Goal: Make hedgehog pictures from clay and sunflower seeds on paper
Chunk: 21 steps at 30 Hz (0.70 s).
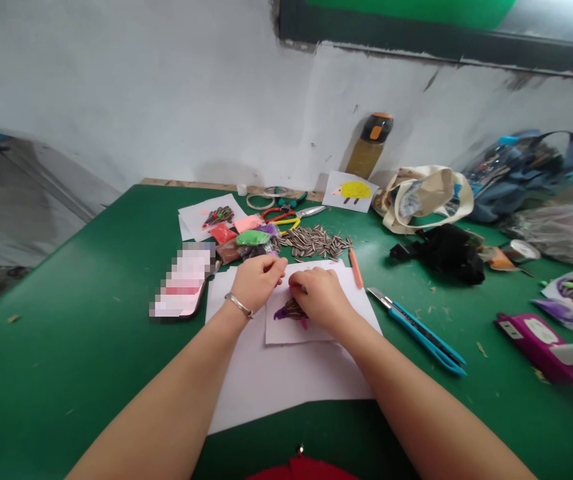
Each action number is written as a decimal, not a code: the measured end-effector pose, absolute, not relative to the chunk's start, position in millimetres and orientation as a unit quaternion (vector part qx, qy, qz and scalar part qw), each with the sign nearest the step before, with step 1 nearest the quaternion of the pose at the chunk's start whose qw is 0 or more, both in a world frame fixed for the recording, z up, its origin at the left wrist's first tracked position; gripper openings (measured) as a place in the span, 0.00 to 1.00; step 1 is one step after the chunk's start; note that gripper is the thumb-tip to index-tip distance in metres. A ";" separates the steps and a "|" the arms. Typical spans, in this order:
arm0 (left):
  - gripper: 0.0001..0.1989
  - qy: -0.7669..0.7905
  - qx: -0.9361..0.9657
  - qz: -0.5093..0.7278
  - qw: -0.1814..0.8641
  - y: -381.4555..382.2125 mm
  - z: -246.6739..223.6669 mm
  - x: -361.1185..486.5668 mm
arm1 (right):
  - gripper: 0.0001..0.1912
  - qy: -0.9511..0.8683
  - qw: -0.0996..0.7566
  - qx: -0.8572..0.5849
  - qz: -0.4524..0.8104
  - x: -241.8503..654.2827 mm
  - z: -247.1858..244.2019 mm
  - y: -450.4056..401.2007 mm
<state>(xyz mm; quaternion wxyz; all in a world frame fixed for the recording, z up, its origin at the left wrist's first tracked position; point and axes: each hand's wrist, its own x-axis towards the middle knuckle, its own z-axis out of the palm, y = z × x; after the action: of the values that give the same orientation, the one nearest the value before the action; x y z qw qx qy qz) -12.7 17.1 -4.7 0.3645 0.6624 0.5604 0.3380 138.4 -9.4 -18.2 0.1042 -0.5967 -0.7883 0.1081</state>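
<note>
My left hand (260, 277), a silver bracelet at its wrist, hovers over the white paper with its fingers curled in a pinch. Whatever it may hold is too small to make out. My right hand (320, 297) is closed, fingertips down on a small figure of sunflower seeds and purple clay (281, 312), and hides much of it. I cannot tell what its fingertips grip. The figure lies on a small white card (286, 333) on top of larger white sheets (266, 380). Just beyond the hands lies a heap of sunflower seeds (316, 242).
Left of the papers is a phone (181, 283); behind lie clay packets (252, 237), scissors (311, 211) and a finished seed card (216, 217). To the right are an orange clay tool (355, 269), a blue utility knife (424, 337), bags (446, 253) and a purple device (541, 340).
</note>
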 end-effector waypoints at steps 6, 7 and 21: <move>0.19 0.561 0.683 0.326 0.337 17.1 -6.1 -12.1 | 0.14 -0.809 0.081 -0.573 0.103 139.9 -14.1 -16.2; 0.19 0.561 0.684 0.324 0.335 17.1 -6.3 -12.1 | 0.14 -0.813 0.079 -0.568 0.102 140.4 -13.8 -18.2; 0.19 0.568 0.711 0.294 0.294 18.0 -7.3 -11.8 | 0.21 -0.814 0.109 -0.551 0.149 153.6 -10.2 -17.5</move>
<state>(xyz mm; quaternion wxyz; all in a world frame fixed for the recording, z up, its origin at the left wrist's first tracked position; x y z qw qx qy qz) -11.8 18.0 -7.3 0.2945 0.7105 0.5677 0.2935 153.6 -17.5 -10.2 0.1093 -0.5507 -0.8140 0.1487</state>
